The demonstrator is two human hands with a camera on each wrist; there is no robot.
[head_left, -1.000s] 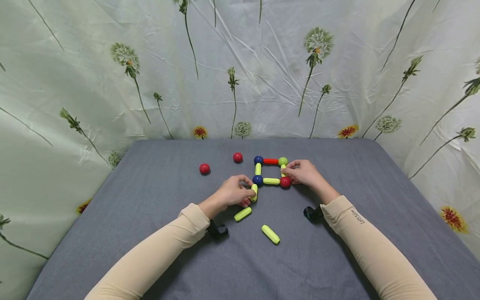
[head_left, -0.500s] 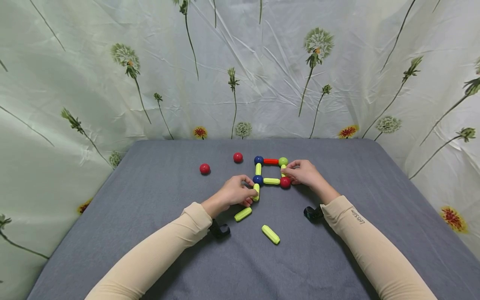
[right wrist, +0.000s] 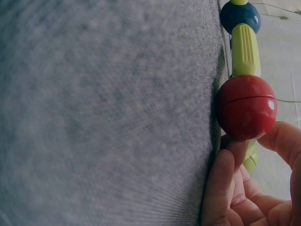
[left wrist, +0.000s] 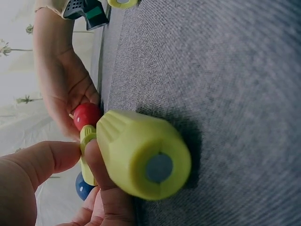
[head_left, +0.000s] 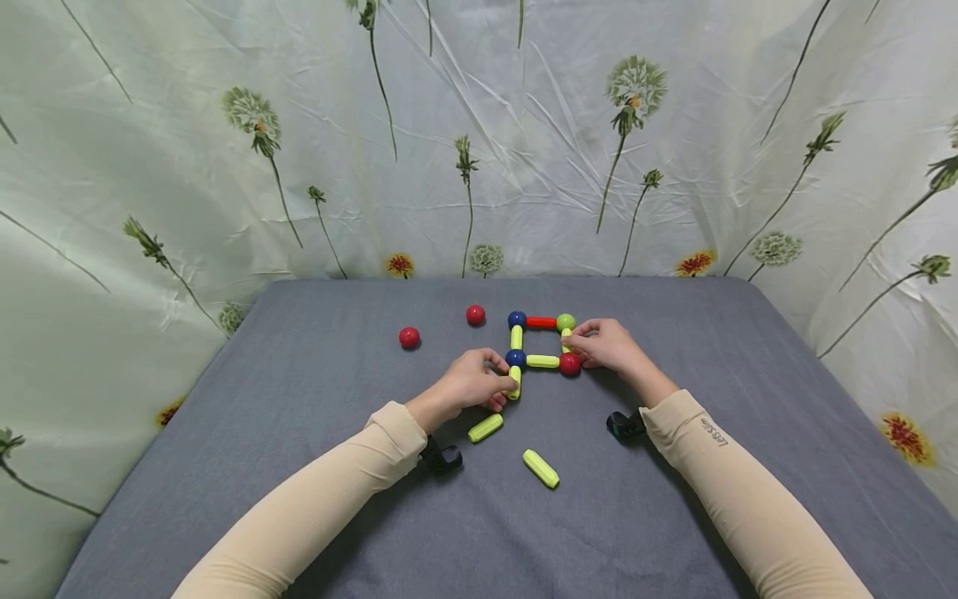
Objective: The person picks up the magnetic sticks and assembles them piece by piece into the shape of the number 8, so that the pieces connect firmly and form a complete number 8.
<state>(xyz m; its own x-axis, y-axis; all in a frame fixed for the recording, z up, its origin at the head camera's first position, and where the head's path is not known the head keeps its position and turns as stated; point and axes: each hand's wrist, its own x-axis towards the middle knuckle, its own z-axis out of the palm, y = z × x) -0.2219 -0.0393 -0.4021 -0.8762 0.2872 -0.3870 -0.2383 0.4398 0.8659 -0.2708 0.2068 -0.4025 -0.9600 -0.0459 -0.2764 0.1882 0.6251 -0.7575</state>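
Note:
A square of magnetic rods and balls lies on the table. Its corners are a far blue ball (head_left: 517,319), a green ball (head_left: 565,322), a red ball (head_left: 570,363) and a near blue ball (head_left: 516,358). A red rod (head_left: 541,322) makes the far side; the others are yellow-green. My left hand (head_left: 474,383) pinches a yellow-green rod (head_left: 516,376), its far end against the near blue ball. With thumb and fingers my right hand (head_left: 609,345) holds the right-side rod (head_left: 566,336). A yellow-green rod (left wrist: 148,155) with a grey end fills the left wrist view's foreground.
Two loose yellow-green rods lie nearer the person, one (head_left: 486,428) below the left hand and another (head_left: 541,469) to its right. Two loose red balls, one (head_left: 409,337) and another (head_left: 475,314), sit left of the square. A flowered curtain (head_left: 337,150) hangs behind the grey table (head_left: 337,333).
My left hand has shifted slightly right, and the rod it pinches has swung from a slant into line with the square's left side. The right hand stays where it was.

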